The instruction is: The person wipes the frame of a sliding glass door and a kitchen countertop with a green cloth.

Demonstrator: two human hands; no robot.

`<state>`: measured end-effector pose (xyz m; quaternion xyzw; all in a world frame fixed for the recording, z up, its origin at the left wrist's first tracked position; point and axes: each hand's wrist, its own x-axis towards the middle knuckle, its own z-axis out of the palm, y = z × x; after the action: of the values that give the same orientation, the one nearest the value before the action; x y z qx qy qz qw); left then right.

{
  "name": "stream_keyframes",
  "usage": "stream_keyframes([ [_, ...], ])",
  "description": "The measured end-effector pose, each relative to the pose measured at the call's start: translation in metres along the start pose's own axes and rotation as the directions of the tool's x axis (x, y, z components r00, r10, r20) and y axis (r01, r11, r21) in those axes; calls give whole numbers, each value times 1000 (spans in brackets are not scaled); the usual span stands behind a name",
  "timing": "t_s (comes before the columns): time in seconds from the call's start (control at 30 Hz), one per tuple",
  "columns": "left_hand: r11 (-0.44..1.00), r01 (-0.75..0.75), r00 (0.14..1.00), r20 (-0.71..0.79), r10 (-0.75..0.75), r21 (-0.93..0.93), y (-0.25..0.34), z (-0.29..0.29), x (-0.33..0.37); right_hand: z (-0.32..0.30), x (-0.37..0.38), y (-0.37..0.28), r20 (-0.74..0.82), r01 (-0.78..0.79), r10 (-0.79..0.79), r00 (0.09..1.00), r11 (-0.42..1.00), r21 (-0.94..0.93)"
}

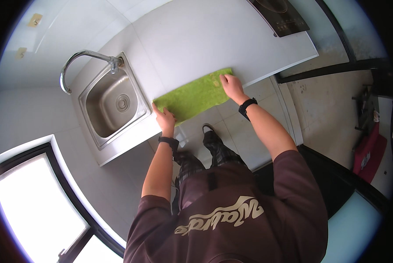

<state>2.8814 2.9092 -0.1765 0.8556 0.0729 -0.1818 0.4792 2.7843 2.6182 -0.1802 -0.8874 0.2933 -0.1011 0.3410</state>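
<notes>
A green cloth [192,97], folded into a long strip, lies along the counter's front edge, and its near side reaches past that edge. My left hand [165,120] is at the cloth's left end, index finger stretched along the corner and the other fingers bent against the fabric. At the opposite end, my right hand [233,87] is closed on the cloth near its right corner. Light patches mark the fabric beside the right hand. Both wrists wear dark bands. The fingers' undersides are hidden.
Left of the cloth is a steel sink [143,107] with a curved chrome faucet [83,53]. A black cooktop [288,22] sits at the far right of the white counter [179,39]. Below are the tiled floor [244,115] and my shoe [208,128]. A window [43,206] is at lower left.
</notes>
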Motion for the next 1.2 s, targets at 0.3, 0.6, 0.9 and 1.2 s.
stream_keyframes([
  [0.3, 997, 65, 997, 47, -63, -48, -8, -7, 4, -7, 4, -15, 0, -239, 244, 970, 950, 202],
  [0.6, 999, 24, 998, 56, -22, -47, 1, -8, -8, 2, 3, -18, -71, -218, 224, 972, 972, 87],
  [0.9, 989, -120, 986, 127, 109, 82, -10, -3, 3, 1, 9, -7, -27, -196, 201, 979, 972, 128],
  [1.2, 907, -310, 940, 232, 249, 284, -7, 17, -3, -25, 7, 8, 16, -254, 254, 967, 959, 129],
])
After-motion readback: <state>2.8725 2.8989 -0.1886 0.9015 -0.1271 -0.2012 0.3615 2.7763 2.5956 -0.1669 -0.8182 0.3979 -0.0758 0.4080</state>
